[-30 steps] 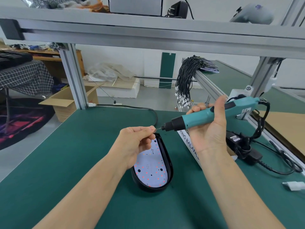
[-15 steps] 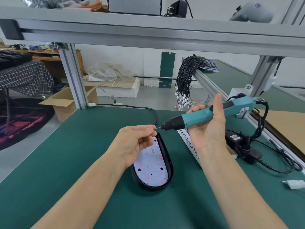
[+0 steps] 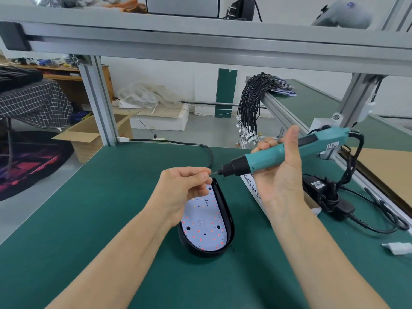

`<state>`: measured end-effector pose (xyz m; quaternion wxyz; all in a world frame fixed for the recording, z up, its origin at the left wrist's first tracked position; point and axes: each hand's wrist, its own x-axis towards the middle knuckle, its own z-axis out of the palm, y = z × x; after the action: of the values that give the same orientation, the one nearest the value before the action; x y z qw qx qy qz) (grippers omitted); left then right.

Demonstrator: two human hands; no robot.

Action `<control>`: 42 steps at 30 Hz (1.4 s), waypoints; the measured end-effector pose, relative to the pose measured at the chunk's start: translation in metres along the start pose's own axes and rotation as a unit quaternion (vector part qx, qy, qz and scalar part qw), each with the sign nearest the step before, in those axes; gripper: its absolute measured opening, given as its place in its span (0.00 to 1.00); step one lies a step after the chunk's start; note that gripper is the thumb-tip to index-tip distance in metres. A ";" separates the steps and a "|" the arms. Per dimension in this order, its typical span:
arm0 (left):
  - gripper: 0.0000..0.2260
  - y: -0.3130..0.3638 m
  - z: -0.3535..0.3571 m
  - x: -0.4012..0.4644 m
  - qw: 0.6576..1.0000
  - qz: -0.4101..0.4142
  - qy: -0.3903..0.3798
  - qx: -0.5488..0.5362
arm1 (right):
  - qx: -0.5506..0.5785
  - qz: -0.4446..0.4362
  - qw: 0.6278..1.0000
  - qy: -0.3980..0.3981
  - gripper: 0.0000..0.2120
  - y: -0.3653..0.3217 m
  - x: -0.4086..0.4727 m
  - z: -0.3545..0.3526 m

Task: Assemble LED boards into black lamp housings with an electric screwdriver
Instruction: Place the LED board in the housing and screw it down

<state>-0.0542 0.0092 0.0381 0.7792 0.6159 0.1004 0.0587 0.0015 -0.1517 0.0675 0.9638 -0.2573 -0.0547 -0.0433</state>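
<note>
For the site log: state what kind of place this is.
Probably a small electronics assembly workshop: a green-matted workbench under an aluminium-profile frame, a teal electric screwdriver, and a bundle of black connector wires.

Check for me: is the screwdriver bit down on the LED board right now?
No, the electric screwdriver is held in the air above the LED board, its bit at the left hand fingertips.

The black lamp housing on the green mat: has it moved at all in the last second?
No. The black lamp housing lies in the same spot on the green mat, beside the white box.
</note>
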 end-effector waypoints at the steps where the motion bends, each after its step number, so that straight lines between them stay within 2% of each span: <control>1: 0.06 0.000 -0.001 0.001 1.000 -0.008 -0.010 -0.016 | 0.003 0.002 1.000 0.002 0.18 0.000 0.001 0.000; 7: 0.06 -0.001 -0.002 0.001 1.000 -0.008 -0.008 0.017 | 0.001 -0.004 1.000 0.009 0.15 0.002 -0.002 -0.004; 15: 0.07 0.006 -0.005 0.003 0.996 -0.039 -0.049 -0.058 | 0.014 -0.009 0.999 0.033 0.15 -0.003 0.001 0.000; 27: 0.09 0.000 -0.002 -0.001 0.999 -0.016 -0.023 -0.033 | 0.007 -0.010 0.999 0.042 0.16 -0.002 -0.002 0.001; 33: 0.08 -0.004 -0.004 0.001 0.991 -0.030 -0.016 -0.126 | 0.012 -0.008 0.999 0.035 0.13 -0.005 -0.001 0.004; 42: 0.14 -0.004 -0.003 -0.002 0.994 -0.020 -0.038 -0.104 | 0.000 -0.007 1.000 0.019 0.15 -0.003 -0.002 0.004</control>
<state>-0.0568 0.0110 0.0340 0.8432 0.5313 0.0770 0.0296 -0.0012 -0.1526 0.0720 0.9644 -0.2557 -0.0386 -0.0547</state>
